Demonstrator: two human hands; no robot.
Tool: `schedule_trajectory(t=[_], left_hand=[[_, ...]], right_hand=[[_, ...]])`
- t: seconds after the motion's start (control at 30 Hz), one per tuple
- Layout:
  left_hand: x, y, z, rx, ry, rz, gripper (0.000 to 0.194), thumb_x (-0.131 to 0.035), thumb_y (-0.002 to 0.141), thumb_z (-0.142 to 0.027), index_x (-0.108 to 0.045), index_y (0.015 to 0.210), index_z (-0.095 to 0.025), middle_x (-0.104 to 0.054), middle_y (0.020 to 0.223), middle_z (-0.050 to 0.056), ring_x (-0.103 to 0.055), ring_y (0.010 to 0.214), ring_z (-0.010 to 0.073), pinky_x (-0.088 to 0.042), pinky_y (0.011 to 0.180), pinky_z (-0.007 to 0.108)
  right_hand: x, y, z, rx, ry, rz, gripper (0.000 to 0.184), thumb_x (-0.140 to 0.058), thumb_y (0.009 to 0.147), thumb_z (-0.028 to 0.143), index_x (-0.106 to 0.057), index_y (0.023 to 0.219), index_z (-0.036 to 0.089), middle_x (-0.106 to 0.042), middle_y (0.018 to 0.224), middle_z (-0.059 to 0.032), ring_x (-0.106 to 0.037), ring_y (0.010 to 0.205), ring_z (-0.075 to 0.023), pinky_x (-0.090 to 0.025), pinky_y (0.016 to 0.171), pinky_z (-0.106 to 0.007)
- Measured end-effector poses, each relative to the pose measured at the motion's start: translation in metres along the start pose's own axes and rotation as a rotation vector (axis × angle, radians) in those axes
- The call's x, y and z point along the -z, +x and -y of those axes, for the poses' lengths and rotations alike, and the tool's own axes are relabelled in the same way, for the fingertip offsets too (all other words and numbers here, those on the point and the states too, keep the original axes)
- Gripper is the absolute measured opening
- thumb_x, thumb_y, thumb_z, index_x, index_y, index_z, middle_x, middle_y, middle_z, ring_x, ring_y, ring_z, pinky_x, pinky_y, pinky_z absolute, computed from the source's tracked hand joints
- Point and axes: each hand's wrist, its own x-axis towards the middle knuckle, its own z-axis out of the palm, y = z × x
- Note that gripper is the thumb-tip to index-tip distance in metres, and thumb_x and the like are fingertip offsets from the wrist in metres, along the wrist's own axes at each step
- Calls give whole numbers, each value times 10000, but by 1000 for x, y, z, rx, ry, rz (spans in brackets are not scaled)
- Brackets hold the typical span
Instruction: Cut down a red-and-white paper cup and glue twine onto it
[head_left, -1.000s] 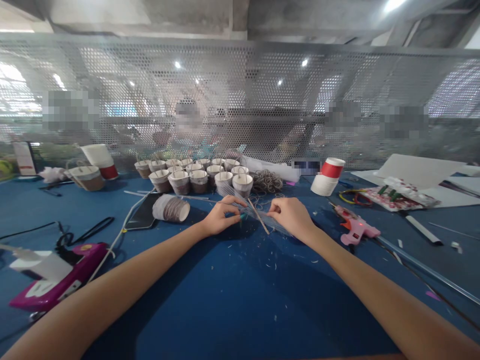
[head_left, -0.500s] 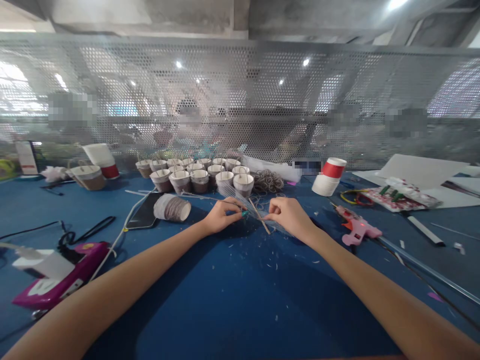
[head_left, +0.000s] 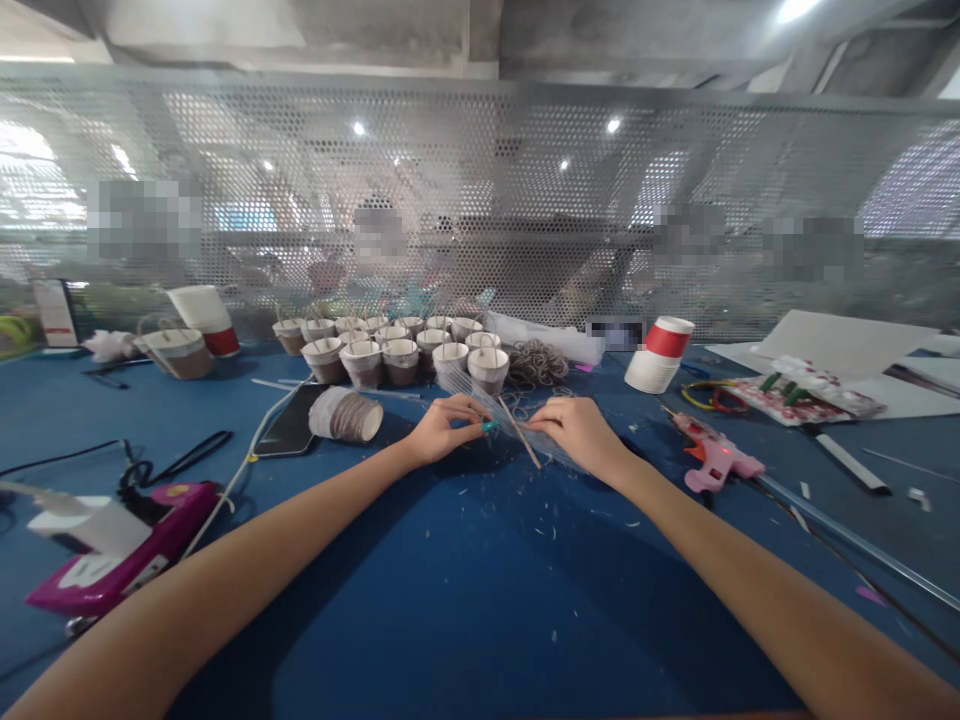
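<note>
The fingers of the left hand (head_left: 451,428) are bent around a small teal thing (head_left: 490,427); whether they grip it, I cannot tell. The right hand (head_left: 576,432) has its thumb and forefinger drawn close together at the clear film (head_left: 559,455); blur hides any pinch. Between them a thin brown strip (head_left: 519,432) lies slantwise across the film. Light, even fingertip pressure from both sides should keep film and strip from creasing or slipping. Farther out on the counter (head_left: 480,600), a wrapped cup (head_left: 341,415) lies on its side, mouth rightward. Behind stand upright handled cups (head_left: 401,360), pale inside, contents indistinguishable. A red-and-white cup stack (head_left: 658,355) stands to the right.
</note>
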Motion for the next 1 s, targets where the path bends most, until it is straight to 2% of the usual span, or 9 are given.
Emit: schedule_trajectory(t=[0.17, 0.37, 0.63, 1.0], left_hand=[[-2, 0, 0, -20, 47, 44, 222, -593, 797, -311, -685, 666, -157, -701, 851, 91, -624, 820, 167, -501, 764, 318], [-4, 1, 2, 8, -23, 42, 273, -593, 792, -390, -696, 703, -153, -696, 787, 81, -631, 743, 153, -513, 716, 294], [-4, 1, 3, 51, 2, 171, 267, -575, 811, -385, -700, 737, -161, -677, 729, 51, -604, 708, 140, -484, 671, 269], [-5, 1, 2, 116, -53, 160, 253, -599, 797, -365, -700, 710, -151, -654, 677, 38, -586, 645, 122, -468, 615, 251]], right_hand=[[0, -1, 2, -48, -54, -7, 133, -613, 779, 177, -738, 748, 212, -712, 768, -22, -630, 717, -165, -452, 709, -285], [0, -3, 8, -108, -105, -23, 115, -632, 763, 207, -735, 717, 225, -712, 749, -12, -627, 690, -163, -439, 649, -282], [-1, -3, 11, -170, -193, -27, 100, -685, 713, 215, -677, 613, 215, -684, 693, 7, -584, 655, -143, -348, 550, -249], [0, -5, 13, -204, -203, -22, 152, -713, 689, 223, -613, 578, 197, -654, 669, 8, -553, 648, -130, -289, 521, -232]])
